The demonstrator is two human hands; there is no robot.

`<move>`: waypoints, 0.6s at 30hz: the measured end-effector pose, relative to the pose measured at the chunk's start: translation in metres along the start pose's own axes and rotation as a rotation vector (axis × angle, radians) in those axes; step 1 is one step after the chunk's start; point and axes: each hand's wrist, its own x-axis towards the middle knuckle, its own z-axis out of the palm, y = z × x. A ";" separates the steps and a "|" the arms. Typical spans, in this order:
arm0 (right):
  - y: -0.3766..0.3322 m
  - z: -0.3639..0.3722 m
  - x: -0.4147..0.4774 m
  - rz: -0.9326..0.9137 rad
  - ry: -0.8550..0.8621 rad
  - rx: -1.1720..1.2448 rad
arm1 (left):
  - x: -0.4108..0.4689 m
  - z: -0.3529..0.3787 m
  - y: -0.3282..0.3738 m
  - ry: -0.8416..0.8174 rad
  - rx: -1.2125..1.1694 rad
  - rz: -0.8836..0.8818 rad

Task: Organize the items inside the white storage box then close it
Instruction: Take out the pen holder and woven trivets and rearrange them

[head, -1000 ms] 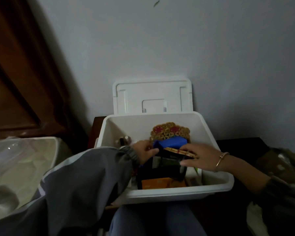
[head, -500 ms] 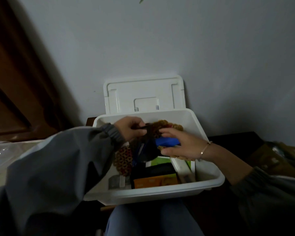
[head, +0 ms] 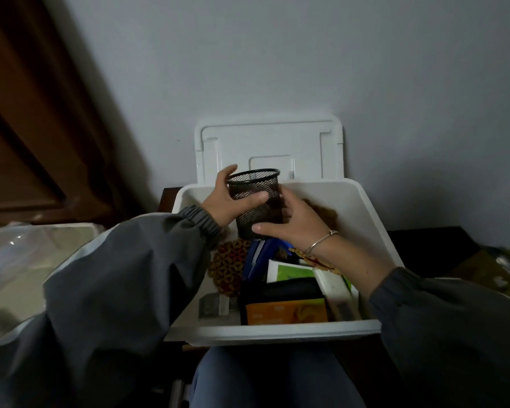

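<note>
Cup: the round black wire-mesh pen cup [head: 255, 201] showed a fine diamond grid.
Box: the white plastic storage box [head: 365, 219] and its flat white plastic lid [head: 268, 145] were plain white.
Mat: the round woven mat [head: 228, 267] was golden-brown with red patches in a flower lattice.
Packet: the flat orange packet [head: 286, 312] carried a yellow swirl.
Card: the white-bordered paper card [head: 292, 270] was bright green.
Sleeve: the dark grey fabric sleeve [head: 115, 275] bore a pale stripe.
Bangle: the thin metal bangle [head: 321, 241] was silver.

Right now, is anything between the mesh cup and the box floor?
Yes. The left hand and right hand hold the mesh cup above the white box. Beneath it lie a woven mat and a blue item, with a black pouch and an orange box nearer.
</note>
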 end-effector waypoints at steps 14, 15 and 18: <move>0.025 -0.075 -0.049 0.044 -0.536 -1.143 | 0.009 -0.011 -0.042 0.378 0.157 0.118; 0.025 -0.077 -0.052 0.076 -0.526 -1.130 | 0.010 -0.013 -0.042 0.387 0.160 0.123; 0.023 -0.078 -0.059 0.081 -0.431 -1.120 | 0.011 -0.016 -0.046 0.388 0.142 0.139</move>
